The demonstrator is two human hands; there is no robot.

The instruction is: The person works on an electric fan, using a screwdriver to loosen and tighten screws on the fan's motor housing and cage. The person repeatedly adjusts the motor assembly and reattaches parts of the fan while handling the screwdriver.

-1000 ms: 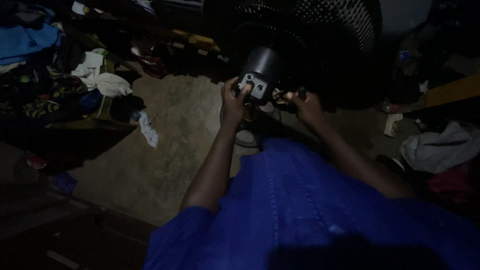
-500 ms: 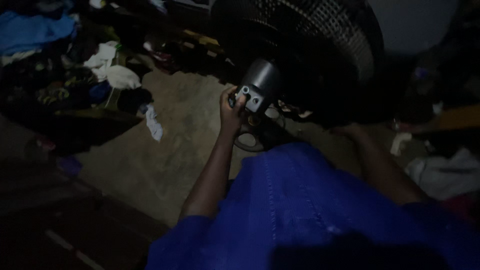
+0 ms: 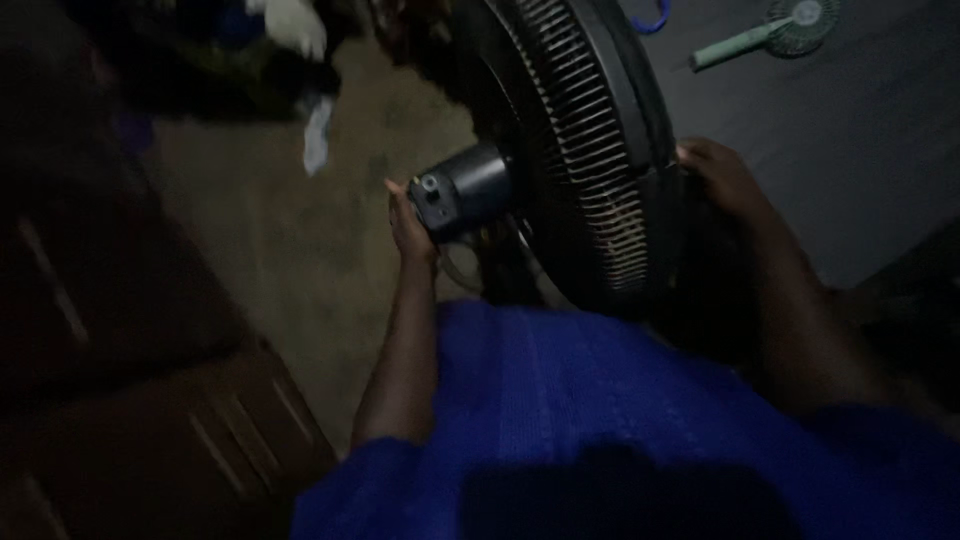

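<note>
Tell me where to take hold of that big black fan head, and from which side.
Grip the fan head at two places, as the hands do here: the left hand on the grey motor housing sticking out of the back, the right hand on the outer rim of the round grille. Come from opposite sides; the housing is a compact stub, and the rim gives a firm edge, probably safer than the thin grille bars.

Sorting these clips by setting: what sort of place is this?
Probably a dim room in a home: a large black fan held by both hands, scattered clothes on the floor, and a small green handheld fan on a dark surface.
</note>
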